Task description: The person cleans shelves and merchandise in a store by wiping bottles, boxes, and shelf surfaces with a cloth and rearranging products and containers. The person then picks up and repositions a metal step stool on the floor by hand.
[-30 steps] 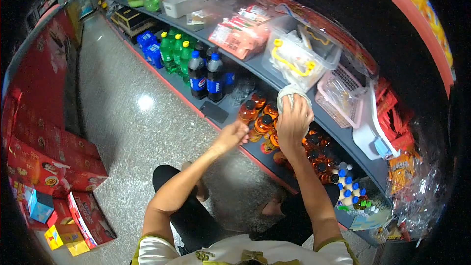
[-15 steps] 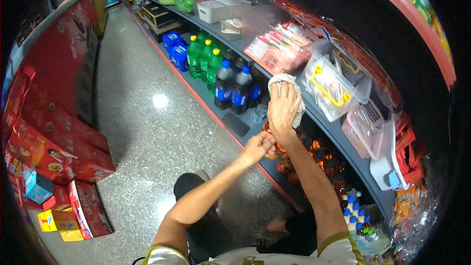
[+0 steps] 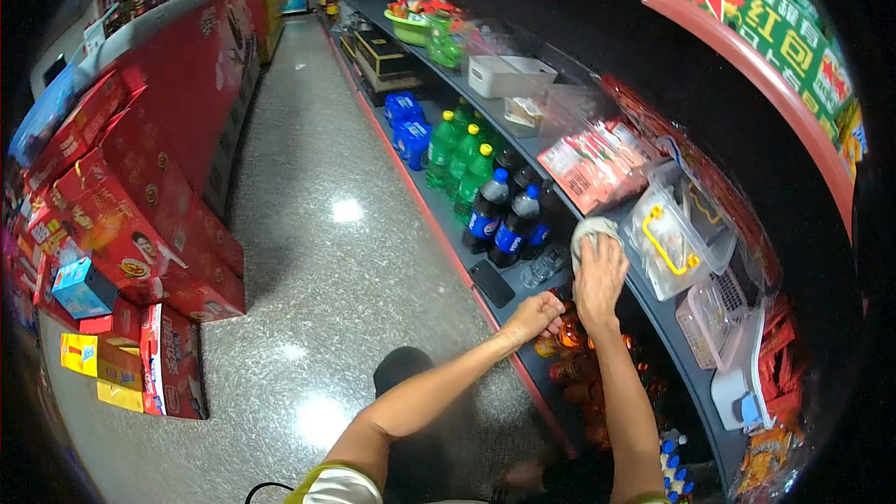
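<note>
My right hand (image 3: 601,282) presses a whitish cloth (image 3: 590,229) against the front edge of the grey upper shelf (image 3: 644,291), beside a clear plastic box (image 3: 667,247) with a yellow handle. Lower and to the left, my left hand (image 3: 534,317) is curled closed close to a bottle of orange-brown drink (image 3: 567,334). Whether its fingers hold anything is hidden. Dark cola bottles (image 3: 511,229) with blue caps stand on the lower shelf beyond my hands. A dark flat phone-like slab (image 3: 492,284) lies near that shelf's edge.
Green bottles (image 3: 464,163) and blue packs (image 3: 409,135) stand farther along the lower shelf. Above are red-and-white packets (image 3: 597,163), a white basket (image 3: 509,76) and a pink basket (image 3: 709,313). Red cartons (image 3: 149,233) line the aisle's left. A pink-edged shelf (image 3: 747,51) overhangs on the right.
The view has swung, so the shelves appear farther right and lower. My right hand keeps the cloth at the shelf edge; my left hand stays curled near the bottles, slightly more apart from the right arm.
</note>
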Tool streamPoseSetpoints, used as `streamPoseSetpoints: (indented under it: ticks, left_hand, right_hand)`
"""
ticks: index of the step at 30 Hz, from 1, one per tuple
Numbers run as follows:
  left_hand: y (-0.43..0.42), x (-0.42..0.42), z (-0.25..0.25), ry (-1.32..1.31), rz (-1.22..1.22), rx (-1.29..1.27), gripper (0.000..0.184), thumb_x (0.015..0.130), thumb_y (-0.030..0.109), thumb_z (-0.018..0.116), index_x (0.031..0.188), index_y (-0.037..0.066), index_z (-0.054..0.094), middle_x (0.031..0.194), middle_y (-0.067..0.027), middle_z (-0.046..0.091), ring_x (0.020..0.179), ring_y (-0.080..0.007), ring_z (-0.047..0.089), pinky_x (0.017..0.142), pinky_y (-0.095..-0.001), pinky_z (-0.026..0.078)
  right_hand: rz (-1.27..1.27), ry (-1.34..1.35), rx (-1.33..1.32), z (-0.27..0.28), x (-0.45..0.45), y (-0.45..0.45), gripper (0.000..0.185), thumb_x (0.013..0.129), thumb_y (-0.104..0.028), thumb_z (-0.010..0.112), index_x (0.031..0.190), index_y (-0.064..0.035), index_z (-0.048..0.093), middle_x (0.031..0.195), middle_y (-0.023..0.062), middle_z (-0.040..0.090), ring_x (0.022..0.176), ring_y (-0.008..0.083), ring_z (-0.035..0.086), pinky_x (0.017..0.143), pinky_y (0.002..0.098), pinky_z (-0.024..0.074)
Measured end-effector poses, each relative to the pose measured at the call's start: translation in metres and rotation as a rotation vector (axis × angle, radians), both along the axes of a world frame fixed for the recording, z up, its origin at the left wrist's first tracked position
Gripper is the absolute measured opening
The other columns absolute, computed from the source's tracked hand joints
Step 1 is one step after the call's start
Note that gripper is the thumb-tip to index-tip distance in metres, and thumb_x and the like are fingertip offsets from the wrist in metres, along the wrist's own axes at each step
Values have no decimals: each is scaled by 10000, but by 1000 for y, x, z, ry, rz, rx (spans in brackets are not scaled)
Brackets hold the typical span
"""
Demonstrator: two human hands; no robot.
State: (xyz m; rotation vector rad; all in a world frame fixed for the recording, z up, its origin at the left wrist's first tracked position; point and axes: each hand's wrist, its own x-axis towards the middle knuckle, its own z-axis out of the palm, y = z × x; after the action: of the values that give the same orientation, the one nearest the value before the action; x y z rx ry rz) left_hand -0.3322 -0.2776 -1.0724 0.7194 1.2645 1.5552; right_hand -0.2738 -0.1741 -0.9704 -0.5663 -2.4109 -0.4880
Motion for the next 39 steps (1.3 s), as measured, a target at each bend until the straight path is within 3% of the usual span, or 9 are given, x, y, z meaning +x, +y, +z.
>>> streamPoseSetpoints:
  ticks: [9,11,16,29,33,34,37,38,39]
  left_hand:
    - [-6,0,1,-5,-3,30,227,953,264,496,1013,50,542,831,-41,623,702,-112,615,615,-253,519]
    - [-8,0,0,-35,53,28,198,943,248,508,988,60,547,767,-25,612,632,-96,590,538,-223,479]
    - [-21,-10,2,-58,99,52,199,928,249,529,974,56,540,750,-20,606,600,-90,578,507,-219,469]
    - [-54,-11,3,-118,105,77,166,921,232,526,952,69,539,741,-20,590,604,-93,567,475,-221,453]
    - [-69,-10,11,-100,-37,118,277,917,334,559,999,71,538,797,2,599,669,-84,589,551,-213,490]
    - [-70,-10,11,-58,-138,126,466,891,498,552,1109,88,514,911,-34,596,798,-127,611,626,-264,522]
    - [-84,-3,27,-77,-315,140,707,838,663,505,1265,104,439,1111,-100,547,1023,-215,574,744,-338,532]
    - [-95,0,36,-118,-383,153,903,780,774,447,1383,113,329,1301,-162,427,1218,-312,452,877,-443,488]
    - [-96,2,40,-260,-466,175,944,782,782,423,1436,121,261,1415,-188,315,1285,-330,388,993,-467,405]
  right_hand:
    - [-19,-56,-74,7,61,-16,430,718,-25,646,1136,-67,551,1234,151,495,1167,331,442,974,462,341]
    - [-31,-49,-52,7,72,-19,448,695,-19,666,1125,-65,550,1236,158,487,1171,340,437,974,461,343]
    - [-89,-69,-55,3,97,-21,484,651,-8,693,1108,-54,540,1254,182,465,1185,369,421,972,471,344]
    - [-234,-89,-73,3,146,-34,512,657,12,667,1145,-31,519,1253,187,470,1189,377,416,970,460,351]
    - [-173,-24,-251,16,137,-42,486,670,15,651,1136,-5,517,1245,199,476,1165,406,425,961,447,368]
    - [-135,7,-356,23,132,-45,478,676,25,611,1143,23,507,1183,211,513,1113,386,482,960,417,385]
    - [187,140,-775,20,112,-63,480,682,2,561,1157,41,497,1118,214,542,1060,335,532,959,386,392]
    - [207,85,-934,27,101,-81,506,684,-37,542,1179,50,486,1073,210,558,1023,296,552,948,365,399]
    - [174,31,-1024,34,88,-106,508,698,-56,547,1192,44,482,1129,210,546,1056,303,542,951,372,399]
